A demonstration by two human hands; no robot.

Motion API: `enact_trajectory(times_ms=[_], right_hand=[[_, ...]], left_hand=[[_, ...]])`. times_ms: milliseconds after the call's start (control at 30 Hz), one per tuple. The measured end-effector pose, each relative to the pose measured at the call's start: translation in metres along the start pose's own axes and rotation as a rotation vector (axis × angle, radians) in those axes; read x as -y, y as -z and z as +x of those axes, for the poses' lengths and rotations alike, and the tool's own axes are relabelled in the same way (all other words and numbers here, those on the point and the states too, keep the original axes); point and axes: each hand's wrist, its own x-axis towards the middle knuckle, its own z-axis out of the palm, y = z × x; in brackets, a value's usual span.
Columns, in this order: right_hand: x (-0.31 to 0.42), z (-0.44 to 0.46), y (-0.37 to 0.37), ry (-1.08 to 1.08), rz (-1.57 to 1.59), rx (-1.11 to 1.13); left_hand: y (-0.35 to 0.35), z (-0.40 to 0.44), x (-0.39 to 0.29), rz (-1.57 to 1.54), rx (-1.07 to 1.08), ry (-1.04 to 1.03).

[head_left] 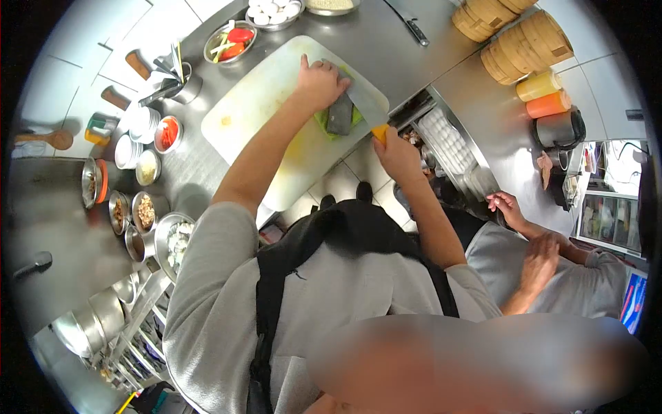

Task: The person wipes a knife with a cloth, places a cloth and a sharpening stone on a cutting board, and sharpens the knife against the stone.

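Note:
My right hand [400, 156] is closed around the yellow handle of a knife [369, 103]. Its broad blade points up and left, across the far end of a dark grey rectangular block [340, 115] that looks like a whetstone. Under the block lies a green cloth [357, 118] on the white cutting board [238, 103]. My left hand [321, 84] is at the blade's tip end, fingers stretched out and apart. Whether its fingertips press on the blade or only rest beside it, I cannot tell.
Bowls of cut peppers [238, 34] and eggs [274, 12] stand behind the board. Another knife [416, 32] lies at the back, near bamboo steamers [527, 48]. A drawer [476, 176] is pulled out at right, beside a co-worker's hands [540, 261]. Several small bowls [167, 134] sit left.

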Motion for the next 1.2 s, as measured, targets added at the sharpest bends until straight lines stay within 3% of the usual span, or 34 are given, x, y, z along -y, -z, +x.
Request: enact_trajectory(times_ms=[67, 167, 300, 367, 500, 533, 600, 767, 867, 933, 1033, 1133, 1200], right_hand=[[0.011, -0.001, 0.022, -0.055, -0.019, 0.081], [-0.009, -0.064, 0.032, -0.149, -0.092, 0.283], [0.011, -0.018, 0.030, -0.116, -0.034, 0.199], [-0.001, 0.018, 0.008, 0.006, 0.000, 0.034], [0.000, -0.028, 0.026, 0.019, -0.023, 0.052], [0.008, -0.047, 0.040, -0.147, -0.125, 0.232], [-0.014, -0.071, 0.028, -0.017, -0.085, 0.211], [-0.007, 0.028, -0.002, -0.063, -0.002, 0.085], [-0.004, 0.000, 0.019, -0.036, -0.041, 0.099], [-0.002, -0.044, 0.042, -0.072, -0.064, 0.192], [-0.001, -0.059, 0.040, -0.141, -0.060, 0.265], [-0.004, 0.002, 0.010, -0.031, -0.040, 0.034], [0.003, 0.001, 0.022, -0.066, -0.042, 0.069]], left_hand=[[0.027, -0.002, -0.009, 0.005, 0.222, 0.005], [-0.018, -0.068, -0.038, 0.220, -0.176, -0.125], [-0.021, -0.031, -0.008, 0.103, -0.192, -0.101], [-0.016, 0.007, 0.013, 0.092, -0.065, -0.011], [0.006, -0.028, -0.016, 0.014, 0.133, 0.007], [-0.002, -0.049, -0.026, 0.020, 0.117, 0.007], [-0.024, -0.077, -0.035, 0.158, -0.178, -0.137], [-0.024, 0.006, 0.003, 0.121, 0.030, 0.051], [-0.010, -0.011, -0.003, 0.042, 0.099, 0.051], [-0.026, -0.055, -0.031, 0.138, -0.040, -0.064], [-0.031, -0.067, -0.041, 0.192, -0.159, -0.078], [-0.011, -0.001, -0.005, 0.106, -0.034, -0.018], [-0.009, 0.001, -0.003, 0.072, 0.018, -0.014]])
